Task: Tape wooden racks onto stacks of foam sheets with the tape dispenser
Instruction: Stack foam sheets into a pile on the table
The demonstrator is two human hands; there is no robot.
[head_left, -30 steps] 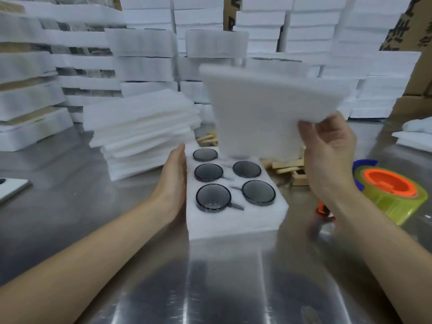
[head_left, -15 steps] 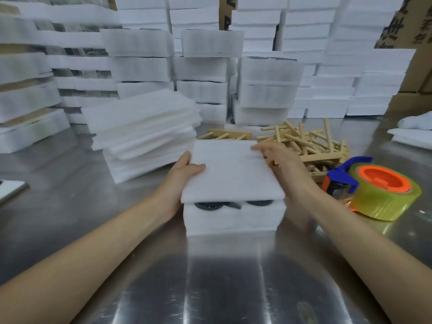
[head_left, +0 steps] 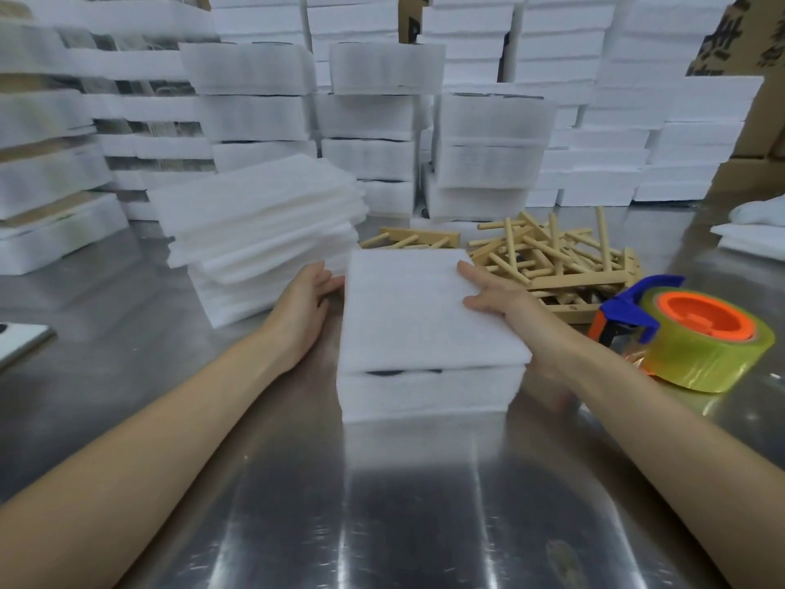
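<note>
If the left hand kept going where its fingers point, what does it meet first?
The left hand would meet the left edge of the foam stack almost at once; it may already touch.

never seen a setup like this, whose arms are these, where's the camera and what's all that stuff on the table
No machine here: these are a person's two bare arms, filmed by one wide-angle camera worn on the head, looking down at a metal table. The left hand and right hand rest with straight fingers against the edges of a white foam sheet that lies on a thicker foam block; neither has a grip on anything. Left of it is a pile of loose foam sheets, behind it on the right a heap of wooden racks, and far right a tape dispenser.
</note>
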